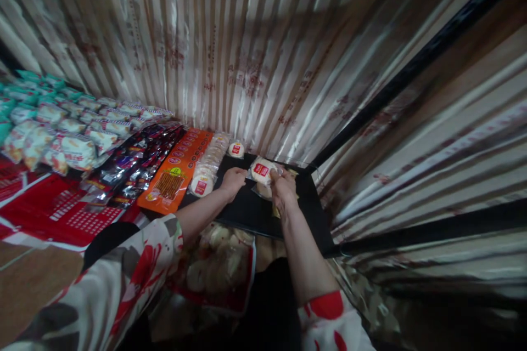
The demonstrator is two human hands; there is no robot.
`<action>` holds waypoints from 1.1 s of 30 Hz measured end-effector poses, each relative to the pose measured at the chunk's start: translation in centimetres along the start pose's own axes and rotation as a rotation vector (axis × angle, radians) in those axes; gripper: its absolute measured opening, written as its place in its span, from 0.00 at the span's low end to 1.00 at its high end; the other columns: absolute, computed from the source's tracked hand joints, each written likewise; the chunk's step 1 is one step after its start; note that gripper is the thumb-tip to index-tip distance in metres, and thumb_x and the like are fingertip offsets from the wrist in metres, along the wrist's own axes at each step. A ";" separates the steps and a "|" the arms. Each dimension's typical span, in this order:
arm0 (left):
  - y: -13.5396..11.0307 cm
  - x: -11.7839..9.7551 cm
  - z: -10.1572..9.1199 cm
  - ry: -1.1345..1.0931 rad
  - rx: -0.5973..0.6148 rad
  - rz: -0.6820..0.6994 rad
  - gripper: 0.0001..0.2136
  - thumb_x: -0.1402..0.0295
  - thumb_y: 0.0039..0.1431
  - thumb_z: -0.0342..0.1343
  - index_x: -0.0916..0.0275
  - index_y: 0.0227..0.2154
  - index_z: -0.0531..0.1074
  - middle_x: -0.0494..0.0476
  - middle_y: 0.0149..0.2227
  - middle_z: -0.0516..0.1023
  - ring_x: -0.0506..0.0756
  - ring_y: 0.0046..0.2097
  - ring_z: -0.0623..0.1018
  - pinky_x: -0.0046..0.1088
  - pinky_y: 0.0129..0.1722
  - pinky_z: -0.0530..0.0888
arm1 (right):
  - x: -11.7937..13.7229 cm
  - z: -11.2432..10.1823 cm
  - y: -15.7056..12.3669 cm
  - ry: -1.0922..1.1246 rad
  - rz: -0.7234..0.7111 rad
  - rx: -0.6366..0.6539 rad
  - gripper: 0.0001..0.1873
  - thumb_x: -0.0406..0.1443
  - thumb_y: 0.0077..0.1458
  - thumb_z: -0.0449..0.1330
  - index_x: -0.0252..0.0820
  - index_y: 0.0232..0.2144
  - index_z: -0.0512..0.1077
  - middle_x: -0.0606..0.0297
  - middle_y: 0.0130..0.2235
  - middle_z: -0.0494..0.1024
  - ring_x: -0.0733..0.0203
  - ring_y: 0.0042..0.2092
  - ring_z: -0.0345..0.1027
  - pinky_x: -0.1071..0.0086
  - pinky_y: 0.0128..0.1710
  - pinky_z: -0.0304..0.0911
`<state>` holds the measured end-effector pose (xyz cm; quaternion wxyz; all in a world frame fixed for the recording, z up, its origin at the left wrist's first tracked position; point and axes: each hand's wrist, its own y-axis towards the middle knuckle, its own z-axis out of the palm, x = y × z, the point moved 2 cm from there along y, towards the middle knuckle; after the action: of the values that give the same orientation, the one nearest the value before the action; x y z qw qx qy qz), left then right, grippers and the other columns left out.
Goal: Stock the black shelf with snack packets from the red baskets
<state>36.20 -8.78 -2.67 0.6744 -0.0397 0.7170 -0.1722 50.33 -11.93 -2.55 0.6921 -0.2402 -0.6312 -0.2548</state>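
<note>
My right hand (284, 189) is closed on a round wrapped cake (261, 170) in clear film with a red label, held above a black tabletop (255, 214). My left hand (234, 183) is closed too, its fingertips at the left edge of that wrapper. Under the held cake another pale packet partly shows. Gold-coloured pieces (275, 211) peep out beside my right hand, mostly hidden by it. A similar round cake (236, 148) lies at the table's back edge. To the left runs a row of these wrapped cakes (202, 185).
An orange snack packet (171, 175), dark shiny packets (135, 159) and several white-and-teal packets (78, 148) lie leftward on red printed bags (66, 214). Below the table's front edge is a bag of round cakes (220, 263). Pleated printed sheeting (247, 55) and black poles (395, 88) enclose the space.
</note>
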 end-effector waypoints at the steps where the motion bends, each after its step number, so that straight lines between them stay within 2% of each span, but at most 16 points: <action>1: -0.5 0.0 0.2 -0.026 0.025 -0.013 0.08 0.70 0.58 0.50 0.67 0.34 0.72 0.61 0.37 0.78 0.52 0.37 0.78 0.25 0.36 0.75 | -0.3 0.1 -0.4 0.051 0.012 -0.022 0.13 0.39 0.45 0.59 0.39 0.35 0.69 0.63 0.32 0.77 0.61 0.32 0.72 0.66 0.34 0.69; 4: -1.7 0.0 1.0 -0.163 0.077 -0.064 0.08 0.69 0.60 0.49 0.68 0.33 0.71 0.62 0.36 0.78 0.50 0.35 0.78 0.23 0.36 0.75 | -1.0 0.8 -1.5 0.118 0.018 -0.065 0.12 0.41 0.44 0.59 0.41 0.32 0.67 0.66 0.29 0.75 0.62 0.31 0.71 0.66 0.34 0.69; 6: -2.1 -0.1 1.3 -0.224 0.065 -0.097 0.06 0.71 0.60 0.49 0.68 0.34 0.70 0.61 0.37 0.78 0.49 0.35 0.78 0.22 0.36 0.74 | -1.4 1.3 -2.3 0.136 0.021 -0.084 0.11 0.41 0.44 0.58 0.42 0.31 0.66 0.67 0.28 0.75 0.62 0.32 0.71 0.66 0.35 0.69; 9: -2.0 0.1 1.0 -0.167 0.002 -0.110 0.07 0.72 0.58 0.50 0.68 0.38 0.69 0.62 0.39 0.77 0.51 0.38 0.78 0.24 0.36 0.74 | -1.6 1.8 -3.4 0.187 0.060 -0.116 0.10 0.39 0.44 0.59 0.42 0.31 0.66 0.67 0.28 0.75 0.62 0.32 0.72 0.66 0.35 0.69; 11: -1.6 0.3 0.3 -0.107 -0.043 -0.104 0.11 0.74 0.54 0.54 0.67 0.42 0.68 0.62 0.43 0.76 0.53 0.42 0.77 0.28 0.39 0.74 | -1.4 1.8 -3.8 0.178 0.092 -0.098 0.11 0.38 0.42 0.60 0.42 0.31 0.66 0.67 0.28 0.76 0.62 0.31 0.72 0.67 0.33 0.69; 14: -1.1 0.3 -1.1 0.054 -0.050 -0.012 0.23 0.78 0.47 0.57 0.63 0.49 0.65 0.62 0.50 0.72 0.55 0.48 0.74 0.30 0.45 0.71 | -0.7 1.2 -4.0 0.037 0.116 0.017 0.14 0.39 0.40 0.62 0.42 0.31 0.66 0.68 0.27 0.76 0.62 0.28 0.71 0.68 0.29 0.69; 17: -0.9 0.0 -1.9 0.389 0.089 0.195 0.29 0.80 0.43 0.58 0.60 0.52 0.64 0.60 0.53 0.70 0.56 0.51 0.72 0.29 0.49 0.68 | 0.0 0.6 -3.9 -0.082 0.150 0.173 0.18 0.41 0.36 0.64 0.42 0.32 0.68 0.68 0.27 0.77 0.62 0.27 0.70 0.68 0.28 0.67; 19: -1.0 -0.2 -1.9 0.541 0.184 0.275 0.27 0.79 0.42 0.59 0.58 0.49 0.68 0.58 0.50 0.73 0.57 0.50 0.73 0.28 0.49 0.68 | 0.2 0.5 -3.6 -0.129 0.162 0.282 0.20 0.41 0.34 0.66 0.41 0.33 0.69 0.69 0.27 0.77 0.63 0.27 0.70 0.69 0.28 0.66; 21: -1.0 -0.2 -1.8 0.616 0.224 0.295 0.19 0.76 0.43 0.60 0.58 0.42 0.72 0.56 0.43 0.77 0.57 0.46 0.75 0.28 0.46 0.69 | 0.3 0.7 -3.0 -0.185 0.152 0.367 0.20 0.40 0.32 0.66 0.41 0.32 0.70 0.69 0.27 0.77 0.63 0.27 0.69 0.70 0.28 0.65; 24: -0.4 0.1 -1.6 0.660 0.175 0.273 0.09 0.74 0.45 0.60 0.59 0.32 0.73 0.55 0.36 0.77 0.57 0.42 0.76 0.28 0.42 0.70 | -0.1 1.3 -1.9 -0.237 0.133 0.426 0.19 0.40 0.32 0.66 0.40 0.30 0.71 0.69 0.27 0.76 0.64 0.28 0.69 0.70 0.29 0.65; 26: 0.2 0.5 -1.5 0.621 0.102 0.209 0.07 0.75 0.46 0.60 0.61 0.31 0.72 0.55 0.34 0.77 0.57 0.41 0.76 0.28 0.41 0.70 | -0.5 1.6 -0.9 -0.232 0.114 0.390 0.19 0.41 0.33 0.66 0.40 0.31 0.71 0.69 0.28 0.76 0.64 0.28 0.69 0.70 0.29 0.65; 30: 1.8 1.7 -1.0 0.435 -0.027 0.044 0.07 0.74 0.49 0.58 0.63 0.33 0.70 0.56 0.34 0.77 0.55 0.41 0.76 0.26 0.39 0.70 | -2.3 1.9 0.7 -0.224 0.078 0.191 0.22 0.41 0.36 0.65 0.40 0.36 0.69 0.66 0.30 0.77 0.63 0.30 0.71 0.70 0.30 0.66; 33: 3.0 2.2 -0.6 0.390 -0.082 -0.001 0.08 0.74 0.52 0.56 0.65 0.36 0.70 0.59 0.36 0.78 0.55 0.42 0.77 0.26 0.39 0.70 | -4.1 2.4 1.4 -0.261 0.087 0.153 0.20 0.41 0.38 0.64 0.41 0.36 0.68 0.65 0.31 0.77 0.62 0.31 0.72 0.70 0.31 0.67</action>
<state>35.93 -6.46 -5.69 0.5205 -0.0335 0.8403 -0.1475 49.15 -9.10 -6.41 0.6309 -0.2450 -0.7223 -0.1421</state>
